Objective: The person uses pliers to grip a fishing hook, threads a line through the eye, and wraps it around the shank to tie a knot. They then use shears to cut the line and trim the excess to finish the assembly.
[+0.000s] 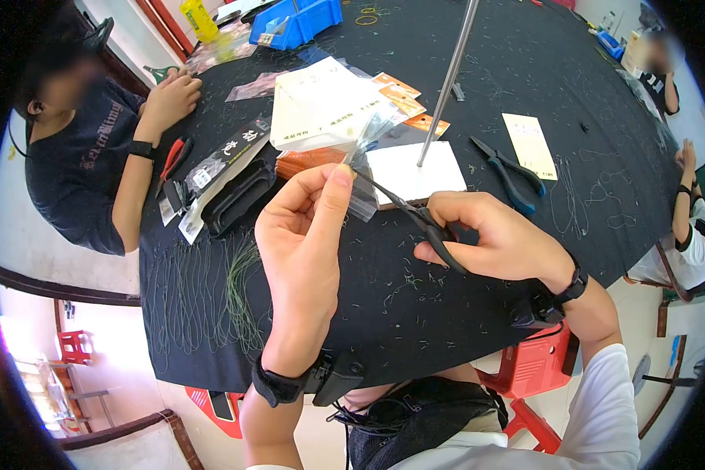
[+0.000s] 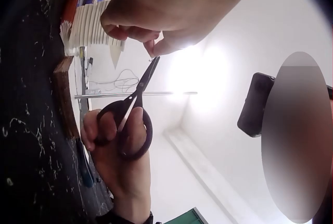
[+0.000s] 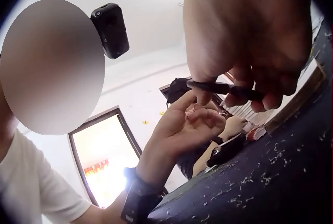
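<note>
My left hand is raised over the near side of the table, thumb and index finger pinching a tiny thin thing; I cannot tell its kind. My right hand holds black-handled scissors with fingers through the loops. The blades point up to the left hand, their tips right at the pinched fingertips. In the left wrist view the scissors look nearly closed at the tips. The right wrist view shows a dark handle loop around the thumb; the blades are hidden there.
Behind the hands are a white-topped block with a metal rod, a stack of white cards and pliers. Green line lies at left beside a black tray. A person sits at left. Thread scraps litter the black cloth.
</note>
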{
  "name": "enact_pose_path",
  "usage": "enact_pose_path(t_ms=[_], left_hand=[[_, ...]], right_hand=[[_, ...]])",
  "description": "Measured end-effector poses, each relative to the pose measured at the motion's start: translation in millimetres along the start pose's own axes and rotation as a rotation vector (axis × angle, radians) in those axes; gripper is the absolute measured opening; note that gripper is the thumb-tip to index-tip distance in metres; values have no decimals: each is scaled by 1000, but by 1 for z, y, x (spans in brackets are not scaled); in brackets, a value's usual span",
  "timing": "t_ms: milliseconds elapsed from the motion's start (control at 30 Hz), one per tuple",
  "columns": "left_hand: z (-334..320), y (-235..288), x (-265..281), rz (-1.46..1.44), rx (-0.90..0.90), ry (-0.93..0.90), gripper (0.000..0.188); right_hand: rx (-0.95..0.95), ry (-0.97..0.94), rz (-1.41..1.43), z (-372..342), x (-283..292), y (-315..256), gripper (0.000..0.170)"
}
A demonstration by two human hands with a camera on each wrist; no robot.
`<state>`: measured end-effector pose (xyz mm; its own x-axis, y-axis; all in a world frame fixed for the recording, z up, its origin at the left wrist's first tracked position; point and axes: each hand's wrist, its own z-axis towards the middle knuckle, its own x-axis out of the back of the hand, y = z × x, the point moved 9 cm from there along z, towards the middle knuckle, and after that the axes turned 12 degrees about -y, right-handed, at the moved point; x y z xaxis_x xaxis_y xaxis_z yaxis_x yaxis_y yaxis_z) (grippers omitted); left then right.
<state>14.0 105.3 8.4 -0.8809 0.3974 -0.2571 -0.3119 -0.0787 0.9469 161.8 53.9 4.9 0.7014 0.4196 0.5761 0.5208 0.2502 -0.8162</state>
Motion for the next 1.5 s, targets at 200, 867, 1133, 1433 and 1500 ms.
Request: enact_pose_path(t_ms=[200,867,1133,1433,1500], left_hand=[[0,-1,1,11,16,10,18],[0,3,3,3,-14,7,19],[-2,5,3,84,16,12,19],[-1,3,2,10,-12,27,18],[-1,4,2,35,-7,10,18]], right_hand=[[79,2,-75,-1,2,-9,28],[22,3,59,1,-2,-1,35],[55,-25,-3,1,-2,-7,23],[63,-5,-48,0,0,-9,21],[119,11,-80,-1,1,-14,21]])
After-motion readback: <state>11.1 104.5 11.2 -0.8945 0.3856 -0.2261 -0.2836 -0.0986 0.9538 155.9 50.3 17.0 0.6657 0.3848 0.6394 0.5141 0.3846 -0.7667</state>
